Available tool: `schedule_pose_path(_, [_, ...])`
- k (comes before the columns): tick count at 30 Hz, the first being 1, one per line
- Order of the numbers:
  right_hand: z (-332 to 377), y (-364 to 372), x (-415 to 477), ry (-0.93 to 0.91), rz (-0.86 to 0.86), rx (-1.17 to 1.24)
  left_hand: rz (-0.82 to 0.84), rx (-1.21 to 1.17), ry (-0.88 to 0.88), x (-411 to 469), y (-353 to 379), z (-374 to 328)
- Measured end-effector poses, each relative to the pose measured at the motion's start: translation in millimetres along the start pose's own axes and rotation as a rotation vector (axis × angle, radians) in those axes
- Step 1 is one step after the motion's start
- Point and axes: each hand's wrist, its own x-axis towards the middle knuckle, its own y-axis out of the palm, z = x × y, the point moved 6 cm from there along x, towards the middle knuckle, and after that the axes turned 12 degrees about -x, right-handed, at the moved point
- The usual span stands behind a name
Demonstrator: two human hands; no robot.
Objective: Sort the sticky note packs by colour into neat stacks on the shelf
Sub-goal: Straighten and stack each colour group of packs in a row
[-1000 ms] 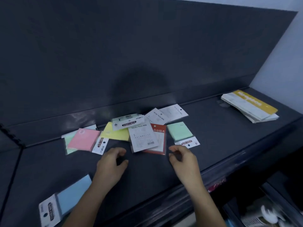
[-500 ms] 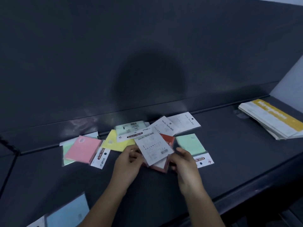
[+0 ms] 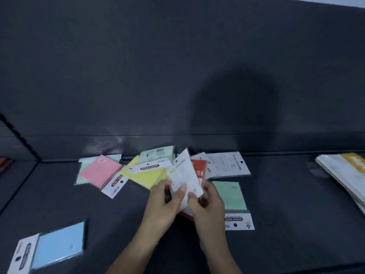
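Observation:
Sticky note packs lie scattered on the dark shelf (image 3: 286, 204). My left hand (image 3: 165, 204) and my right hand (image 3: 207, 202) both grip a white-backed pack (image 3: 183, 175), lifted and tilted above the pile. A red pack (image 3: 199, 169) shows behind it. A pink pack (image 3: 99, 172) lies over a pale green one at the left. Beside it is a yellow pack (image 3: 146, 177), with another green pack (image 3: 158, 154) behind that. A green pack (image 3: 231, 196) lies right of my hands. White packs (image 3: 229, 165) rest at the back. A blue pack (image 3: 57, 246) lies apart at front left.
A stack of white and yellow packets (image 3: 343, 173) sits at the shelf's right end. The dark back panel (image 3: 177, 76) rises right behind the pile. A shelf divider edge (image 3: 19, 139) runs along the left.
Both hands have come from the shelf front to the pile, closed on the white-backed pack and raised it upright. The camera has moved closer and turned left.

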Motion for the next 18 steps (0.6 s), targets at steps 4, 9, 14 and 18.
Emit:
schedule_pose_path(4, [17.0,0.2,-8.5,-0.298,0.19,-0.263,0.035,-0.35,-0.195,-9.0,16.9,-10.3])
schedule_pose_path(9, [25.0,-8.6,-7.9,-0.343,0.302,-0.27,-0.077,-0.584,-0.226,-25.6,-5.3,-16.7])
schedule_pose_path(14, [34.2,-23.2,1.5,-0.135,-0.035,0.137,-0.302,-0.64,-0.158,-50.6,-69.8,-14.9])
schedule_pose_path(18, [37.7,23.8,-14.5,0.072,0.15,0.301,-0.437,-0.617,-0.085,-78.0,-121.8,-19.3])
